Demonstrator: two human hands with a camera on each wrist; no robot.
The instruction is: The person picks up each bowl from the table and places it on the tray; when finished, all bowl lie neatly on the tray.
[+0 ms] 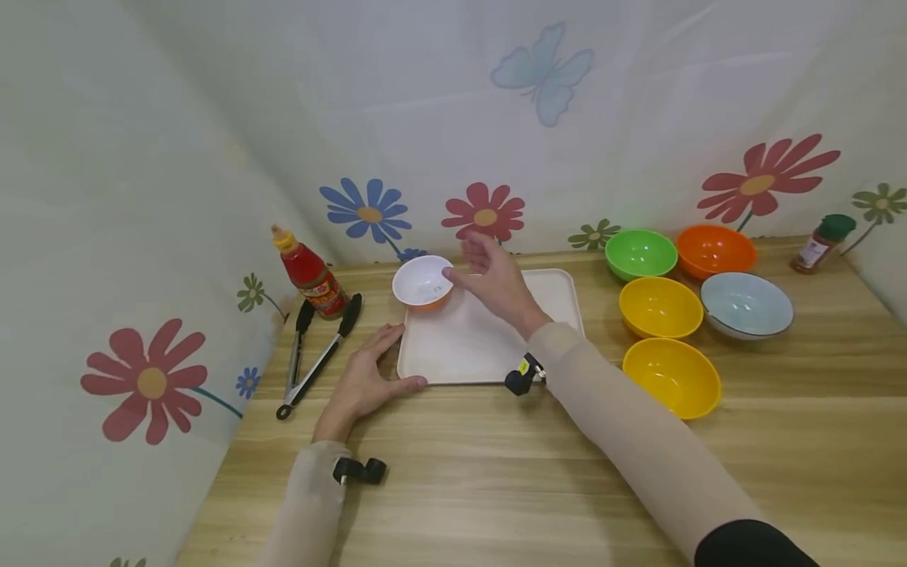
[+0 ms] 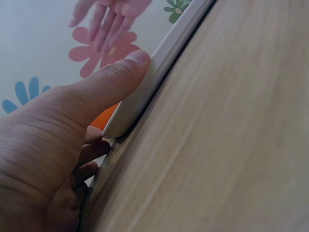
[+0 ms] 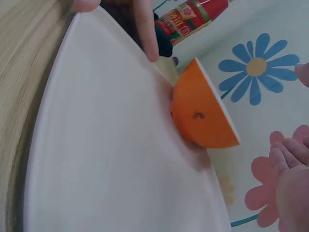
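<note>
A small bowl (image 1: pixel 421 282), white inside and orange outside, sits upright at the back left corner of a white rectangular tray (image 1: pixel 453 346). My left hand (image 1: pixel 364 378) rests at the tray's front left corner, its thumb (image 2: pixel 113 82) straight along the front rim and its fingers along the left side. Above the tray, just right of the bowl, my right hand (image 1: pixel 492 279) is raised with fingers spread loosely and nothing in them. From the right wrist view, a gap separates that hand from the orange bowl (image 3: pixel 200 108).
Left of the tray stand a red sauce bottle (image 1: pixel 312 276) and black-tipped tongs (image 1: pixel 315 370). To the right are green (image 1: pixel 641 253), orange (image 1: pixel 716 250), pale blue (image 1: pixel 747 305) and two yellow bowls (image 1: pixel 661 307). A green-capped spice jar (image 1: pixel 822 244) stands far right, near the flowered curtain (image 1: pixel 425 118).
</note>
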